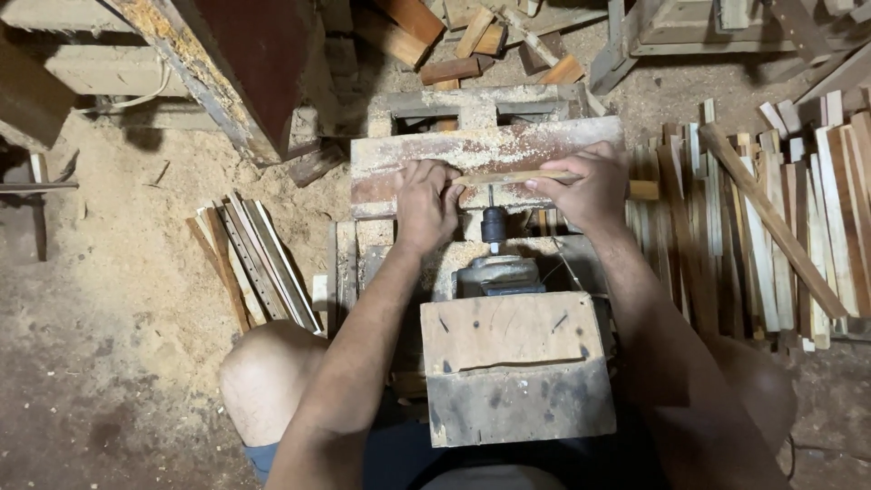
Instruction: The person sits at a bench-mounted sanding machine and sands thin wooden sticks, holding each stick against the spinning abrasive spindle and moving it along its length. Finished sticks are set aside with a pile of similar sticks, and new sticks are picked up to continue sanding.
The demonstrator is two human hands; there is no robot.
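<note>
In the head view, both hands press a thin pale wooden strip onto the dusty plank table, just beyond the black drill chuck. Left hand and right hand are closed on it — fingertips beside the bit could slip into it.

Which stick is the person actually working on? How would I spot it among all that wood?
Find the dusty board ahead of the drill. Across it lies a thin pale strip, pinched by the left hand and right hand; the other sticks lie loose in piles.
</note>
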